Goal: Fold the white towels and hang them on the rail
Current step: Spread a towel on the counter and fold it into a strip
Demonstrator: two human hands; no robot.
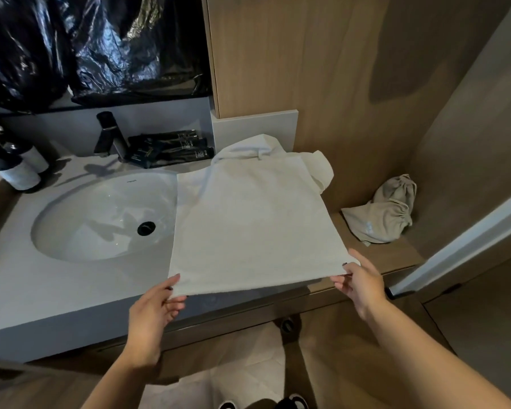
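Observation:
A white towel (254, 222) lies spread flat over the right part of the vanity counter (42, 290), partly covering the sink's right edge. My left hand (154, 311) pinches its near left corner. My right hand (357, 278) pinches the near right corner. Behind it, more white towel (257, 149) lies bunched against the wall, with a fold sticking out at the far right (322, 169). No rail is in view.
A white oval sink (101, 219) with a black drain sits left of the towel, a black tap (106, 134) behind it. Two dark bottles (15, 169) stand far left. Black packets (168, 149) lie by the wall. A beige drawstring bag (384, 214) rests on the wooden shelf at right.

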